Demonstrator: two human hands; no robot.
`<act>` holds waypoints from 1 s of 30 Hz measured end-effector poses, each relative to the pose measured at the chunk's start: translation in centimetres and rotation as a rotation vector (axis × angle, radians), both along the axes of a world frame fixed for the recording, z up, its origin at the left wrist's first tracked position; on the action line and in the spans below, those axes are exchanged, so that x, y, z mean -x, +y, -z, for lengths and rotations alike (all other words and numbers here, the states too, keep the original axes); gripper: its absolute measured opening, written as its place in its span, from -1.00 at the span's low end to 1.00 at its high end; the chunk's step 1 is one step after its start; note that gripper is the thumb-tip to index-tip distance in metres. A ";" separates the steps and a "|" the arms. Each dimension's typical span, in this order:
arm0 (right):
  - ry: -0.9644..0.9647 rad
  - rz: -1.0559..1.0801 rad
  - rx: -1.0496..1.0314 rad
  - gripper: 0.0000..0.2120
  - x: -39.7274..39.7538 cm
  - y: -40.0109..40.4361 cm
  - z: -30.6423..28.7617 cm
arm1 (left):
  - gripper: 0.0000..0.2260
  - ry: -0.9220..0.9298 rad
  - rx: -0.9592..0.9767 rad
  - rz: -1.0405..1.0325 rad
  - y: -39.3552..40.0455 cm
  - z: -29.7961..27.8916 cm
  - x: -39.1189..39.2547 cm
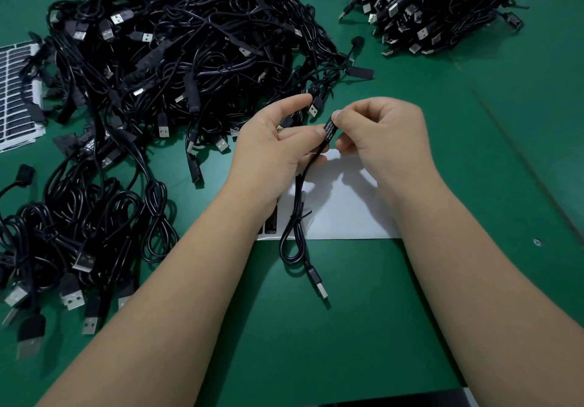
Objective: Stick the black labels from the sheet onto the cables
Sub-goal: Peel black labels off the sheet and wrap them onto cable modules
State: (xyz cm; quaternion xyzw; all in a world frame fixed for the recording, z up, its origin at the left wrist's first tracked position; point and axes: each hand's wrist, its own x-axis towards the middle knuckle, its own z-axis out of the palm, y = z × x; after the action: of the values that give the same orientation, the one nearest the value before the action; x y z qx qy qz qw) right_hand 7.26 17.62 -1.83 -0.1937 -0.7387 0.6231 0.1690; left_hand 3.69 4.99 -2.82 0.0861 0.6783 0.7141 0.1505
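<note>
Black label point(328, 130) wrapped on the upper end of a cable point(295, 214), pinched by the right hand point(384, 135); the left hand point(278, 147) grips the cable just beside it. The cable hangs toward the viewer, plug lowest, above a white sheet point(344, 207) on the green table point(474, 160) between cable heaps point(177, 59).
</note>
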 end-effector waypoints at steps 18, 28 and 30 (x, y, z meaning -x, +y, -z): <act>0.051 -0.031 0.141 -0.85 0.1 0.1 0.0 | -0.69 0.009 -0.007 0.003 -0.1 -0.4 -0.3; 0.026 0.014 0.010 -0.87 0.0 0.0 -0.1 | -0.69 0.030 -0.012 -0.003 -0.1 -0.6 -0.5; 0.025 0.018 0.001 -0.87 0.0 0.1 -0.1 | -0.69 0.032 -0.012 -0.003 -0.1 -0.5 -0.5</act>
State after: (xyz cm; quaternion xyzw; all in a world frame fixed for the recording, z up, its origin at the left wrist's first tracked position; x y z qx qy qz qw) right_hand 7.24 17.68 -1.77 -0.1929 -0.7345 0.6242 0.1837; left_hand 4.20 4.91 -2.30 0.0975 0.6764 0.7170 0.1378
